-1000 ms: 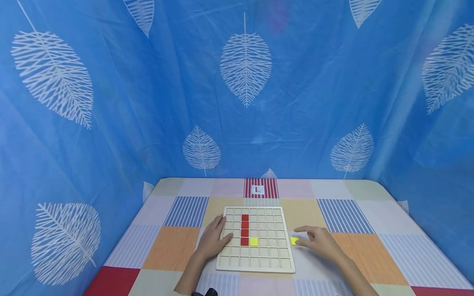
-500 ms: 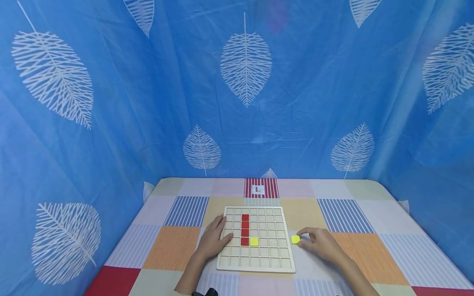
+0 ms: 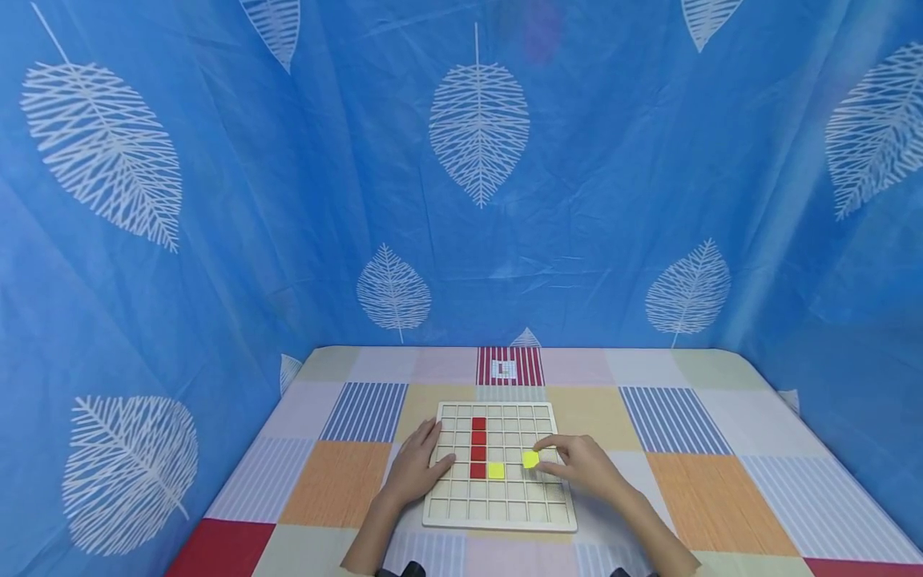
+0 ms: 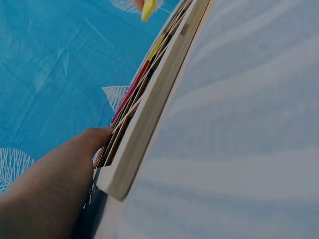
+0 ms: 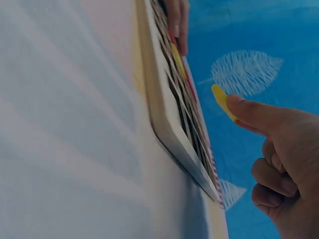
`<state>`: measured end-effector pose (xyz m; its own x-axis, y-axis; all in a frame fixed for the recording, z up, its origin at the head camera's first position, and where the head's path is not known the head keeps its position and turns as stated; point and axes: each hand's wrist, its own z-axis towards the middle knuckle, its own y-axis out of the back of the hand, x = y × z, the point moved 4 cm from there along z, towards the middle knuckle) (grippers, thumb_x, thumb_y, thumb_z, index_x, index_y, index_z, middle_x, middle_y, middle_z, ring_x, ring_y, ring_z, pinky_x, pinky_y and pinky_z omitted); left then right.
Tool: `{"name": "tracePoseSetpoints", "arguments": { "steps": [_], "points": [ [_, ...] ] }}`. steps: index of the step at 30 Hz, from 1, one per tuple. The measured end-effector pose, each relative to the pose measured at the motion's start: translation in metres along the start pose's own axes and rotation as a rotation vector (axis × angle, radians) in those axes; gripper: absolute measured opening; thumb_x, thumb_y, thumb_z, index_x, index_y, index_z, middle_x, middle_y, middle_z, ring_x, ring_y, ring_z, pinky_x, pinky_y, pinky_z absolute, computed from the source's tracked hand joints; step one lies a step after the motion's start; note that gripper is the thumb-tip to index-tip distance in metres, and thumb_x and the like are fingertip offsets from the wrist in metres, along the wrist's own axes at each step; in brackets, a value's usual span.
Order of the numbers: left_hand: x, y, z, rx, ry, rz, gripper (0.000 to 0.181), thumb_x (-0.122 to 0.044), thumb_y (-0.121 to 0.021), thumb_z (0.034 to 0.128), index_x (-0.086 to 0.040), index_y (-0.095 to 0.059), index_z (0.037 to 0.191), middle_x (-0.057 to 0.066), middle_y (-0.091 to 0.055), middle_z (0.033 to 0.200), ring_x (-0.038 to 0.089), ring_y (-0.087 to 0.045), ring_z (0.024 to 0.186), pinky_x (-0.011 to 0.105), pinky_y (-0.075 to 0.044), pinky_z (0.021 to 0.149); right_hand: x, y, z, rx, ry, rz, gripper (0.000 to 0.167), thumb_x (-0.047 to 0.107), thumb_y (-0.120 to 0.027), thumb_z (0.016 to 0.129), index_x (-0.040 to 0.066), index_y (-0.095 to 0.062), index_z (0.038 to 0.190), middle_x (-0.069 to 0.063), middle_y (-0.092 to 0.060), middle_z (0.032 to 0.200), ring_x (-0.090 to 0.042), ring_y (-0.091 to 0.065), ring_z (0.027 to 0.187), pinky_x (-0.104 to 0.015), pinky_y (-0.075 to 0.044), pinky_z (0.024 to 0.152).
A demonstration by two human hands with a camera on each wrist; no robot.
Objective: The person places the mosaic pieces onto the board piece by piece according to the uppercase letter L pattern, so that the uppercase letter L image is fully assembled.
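A pale wooden grid board (image 3: 534,513) lies on the table, with a column of several red square tiles (image 3: 478,438) set in its cells. One yellow tile (image 3: 496,470) sits beside the lowest red one. My left hand (image 3: 414,469) rests on the board's left edge, thumb over the top and fingers extended along the side; the left wrist view shows the thumb (image 4: 97,137) touching the rim. My right hand (image 3: 587,465) pinches a second yellow tile (image 5: 222,102) between thumb and index finger, tilted and raised over the board's right half. The other right fingers are curled in.
A small printed card (image 3: 503,369) with a coloured grid pattern lies at the table's back, on a red-striped patch. A patchwork cloth (image 3: 695,501) covers the table. Blue leaf-patterned curtains (image 3: 577,200) close off the back and both sides.
My right hand has taken hold of the yellow tile beside the board, lifted it and carried it left over the grid. The left hand and the board stay in place.
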<state>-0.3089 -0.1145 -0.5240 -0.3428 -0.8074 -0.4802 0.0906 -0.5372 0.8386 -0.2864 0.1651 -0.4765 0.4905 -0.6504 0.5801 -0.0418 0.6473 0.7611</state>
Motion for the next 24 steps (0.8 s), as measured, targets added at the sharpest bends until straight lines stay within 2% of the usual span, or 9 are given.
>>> {"name": "tracePoseSetpoints", "arguments": {
  "steps": [3, 8, 14, 21, 24],
  "points": [
    [-0.001, -0.001, -0.001, 0.004, -0.008, 0.000, 0.068, -0.046, -0.052, 0.0889, -0.001, -0.039, 0.139, 0.017, -0.033, 0.144, 0.036, -0.030, 0.132, 0.052, -0.029, 0.102, 0.005, -0.012, 0.004, 0.027, 0.023, -0.016, 0.026, 0.032, -0.073, 0.078, 0.015, -0.070, 0.097, 0.016, -0.025, 0.048, 0.001, -0.018, 0.044, -0.016, -0.021, 0.041],
    [-0.003, -0.002, -0.002, 0.012, -0.016, -0.010, 0.068, -0.045, -0.051, 0.0897, 0.000, -0.039, 0.139, 0.018, -0.032, 0.144, 0.036, -0.029, 0.132, 0.053, -0.029, 0.102, 0.005, -0.025, 0.003, 0.061, -0.018, -0.030, 0.025, 0.035, -0.074, 0.077, 0.017, -0.071, 0.095, 0.015, -0.029, 0.046, 0.001, -0.020, 0.042, -0.017, -0.022, 0.040],
    [-0.005, 0.002, -0.001, 0.005, -0.020, -0.012, 0.069, -0.046, -0.051, 0.0895, 0.000, -0.039, 0.139, 0.018, -0.033, 0.144, 0.037, -0.030, 0.131, 0.054, -0.029, 0.101, 0.005, -0.028, 0.005, 0.061, -0.028, -0.067, 0.024, 0.036, -0.073, 0.077, 0.019, -0.071, 0.095, 0.015, -0.033, 0.047, 0.001, -0.023, 0.042, -0.017, -0.022, 0.040],
    [-0.006, 0.003, -0.003, -0.071, -0.072, -0.001, 0.066, -0.042, -0.053, 0.0898, 0.003, -0.042, 0.135, 0.021, -0.038, 0.139, 0.040, -0.035, 0.127, 0.056, -0.032, 0.097, 0.003, -0.031, 0.004, 0.069, -0.006, -0.083, 0.028, 0.040, -0.072, 0.077, 0.019, -0.070, 0.096, 0.015, -0.032, 0.046, 0.001, -0.022, 0.042, -0.017, -0.022, 0.040],
    [-0.006, 0.003, -0.003, -0.061, -0.062, -0.010, 0.065, -0.042, -0.054, 0.0896, 0.003, -0.042, 0.136, 0.020, -0.037, 0.140, 0.039, -0.034, 0.128, 0.056, -0.032, 0.098, 0.002, -0.030, 0.004, 0.062, -0.007, -0.088, 0.030, 0.041, -0.071, 0.078, 0.019, -0.070, 0.097, 0.016, -0.031, 0.046, 0.001, -0.022, 0.042, -0.017, -0.023, 0.040]
  ]
}}
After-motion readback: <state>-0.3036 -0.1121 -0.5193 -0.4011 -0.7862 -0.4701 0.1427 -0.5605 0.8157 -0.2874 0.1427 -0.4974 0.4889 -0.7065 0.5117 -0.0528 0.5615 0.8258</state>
